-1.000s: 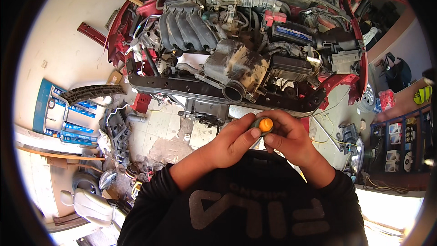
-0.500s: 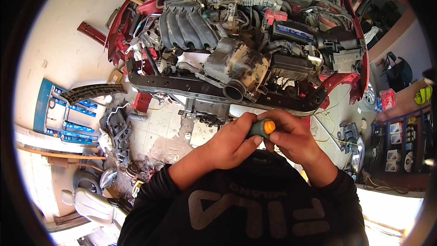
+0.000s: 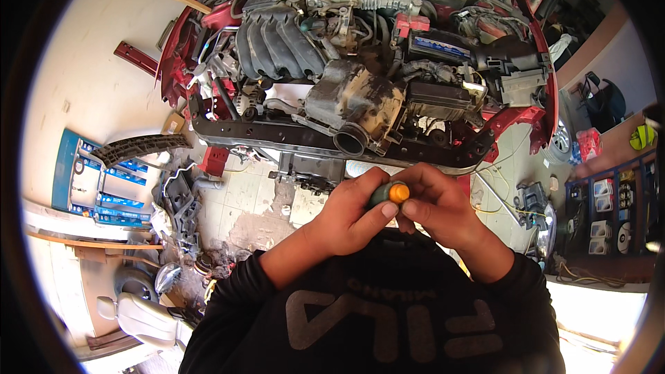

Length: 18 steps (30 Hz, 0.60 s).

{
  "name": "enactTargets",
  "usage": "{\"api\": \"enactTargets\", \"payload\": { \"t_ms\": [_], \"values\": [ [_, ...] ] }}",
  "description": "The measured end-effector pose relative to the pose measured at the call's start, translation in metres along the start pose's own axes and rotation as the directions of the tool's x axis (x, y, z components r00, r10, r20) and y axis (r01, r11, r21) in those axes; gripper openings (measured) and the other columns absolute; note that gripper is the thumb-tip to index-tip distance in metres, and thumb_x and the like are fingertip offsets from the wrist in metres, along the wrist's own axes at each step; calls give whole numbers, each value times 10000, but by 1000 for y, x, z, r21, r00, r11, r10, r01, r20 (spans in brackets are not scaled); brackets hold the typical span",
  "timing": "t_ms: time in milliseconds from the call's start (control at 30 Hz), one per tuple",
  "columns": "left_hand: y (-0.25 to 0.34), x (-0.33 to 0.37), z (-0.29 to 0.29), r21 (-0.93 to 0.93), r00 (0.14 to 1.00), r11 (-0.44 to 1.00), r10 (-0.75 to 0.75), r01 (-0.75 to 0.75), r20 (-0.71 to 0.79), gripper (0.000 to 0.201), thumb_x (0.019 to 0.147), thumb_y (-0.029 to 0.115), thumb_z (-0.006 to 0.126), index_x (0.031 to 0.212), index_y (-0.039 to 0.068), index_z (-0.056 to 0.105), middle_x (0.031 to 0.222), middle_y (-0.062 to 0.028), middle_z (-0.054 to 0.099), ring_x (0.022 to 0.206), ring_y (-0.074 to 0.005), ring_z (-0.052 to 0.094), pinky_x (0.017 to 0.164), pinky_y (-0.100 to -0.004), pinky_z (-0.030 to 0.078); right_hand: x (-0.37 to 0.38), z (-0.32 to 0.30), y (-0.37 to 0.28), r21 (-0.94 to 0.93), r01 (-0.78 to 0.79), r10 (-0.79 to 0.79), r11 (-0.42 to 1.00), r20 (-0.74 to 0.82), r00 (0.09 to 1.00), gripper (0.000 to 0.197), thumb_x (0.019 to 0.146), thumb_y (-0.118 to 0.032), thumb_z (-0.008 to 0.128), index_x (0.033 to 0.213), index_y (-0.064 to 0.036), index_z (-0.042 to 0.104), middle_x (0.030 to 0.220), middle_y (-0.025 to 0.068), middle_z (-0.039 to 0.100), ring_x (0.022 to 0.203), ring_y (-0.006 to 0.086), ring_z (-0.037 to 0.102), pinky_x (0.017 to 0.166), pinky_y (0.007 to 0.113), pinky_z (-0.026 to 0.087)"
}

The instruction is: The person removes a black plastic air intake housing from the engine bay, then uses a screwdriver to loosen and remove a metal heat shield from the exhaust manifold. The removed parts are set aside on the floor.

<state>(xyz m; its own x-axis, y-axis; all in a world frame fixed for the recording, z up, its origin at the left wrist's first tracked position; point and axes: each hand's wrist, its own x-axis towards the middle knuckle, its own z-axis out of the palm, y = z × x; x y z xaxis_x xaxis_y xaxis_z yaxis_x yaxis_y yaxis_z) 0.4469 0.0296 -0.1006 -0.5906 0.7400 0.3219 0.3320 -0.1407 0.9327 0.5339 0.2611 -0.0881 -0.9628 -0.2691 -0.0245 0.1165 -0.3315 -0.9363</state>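
In front of my chest, my left hand is closed around a dark green cylinder with an orange end. Its thumb lies along the near side of the green part. My right hand is closed at the orange end, thumb and fingers bent against it. The far side of the cylinder is hidden by the fingers, so its exact kind does not show. Just beyond both hands runs the black front crossmember of a red car, with the dusty air filter housing above it.
The open engine bay holds a ribbed intake manifold and a battery. Removed car parts lie on the floor at left, near a light car seat. A shelf rack stands at right; cables cross the floor there.
The cylinder has turned so its orange end faces me more, and it has shifted slightly left. Both hands keep their hold, and the view has moved a little.
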Motion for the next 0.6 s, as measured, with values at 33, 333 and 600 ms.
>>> {"api": "enactTargets", "payload": {
  "t_ms": [33,333,600],
  "values": [
    [0,0,0,35,1000,999,7,-6,-7,294,1132,242,671,1248,-15,589,963,-165,756,904,-367,775,823,-432,586,1,-1,0,1,10,-10,1000,2,1000,418,1162,-211,730,1507,-12,607,1191,68,743,925,136,731,773,294,590],
    [-5,-2,0,106,999,994,29,-26,-29,374,1117,194,632,1379,-59,548,1097,-245,739,1020,-463,748,891,-480,583,6,0,4,125,53,-51,991,-18,999,386,1169,-140,686,1521,-26,575,1230,61,691,918,138,685,755,307,586],
    [-8,-1,1,197,1000,980,15,-10,-23,401,1152,323,674,1326,-27,584,1027,-218,736,971,-453,751,834,-496,582,3,1,0,11,-48,49,999,-22,999,466,1043,87,648,1477,-54,554,1348,49,644,1130,124,668,855,307,584]
  ]
}}
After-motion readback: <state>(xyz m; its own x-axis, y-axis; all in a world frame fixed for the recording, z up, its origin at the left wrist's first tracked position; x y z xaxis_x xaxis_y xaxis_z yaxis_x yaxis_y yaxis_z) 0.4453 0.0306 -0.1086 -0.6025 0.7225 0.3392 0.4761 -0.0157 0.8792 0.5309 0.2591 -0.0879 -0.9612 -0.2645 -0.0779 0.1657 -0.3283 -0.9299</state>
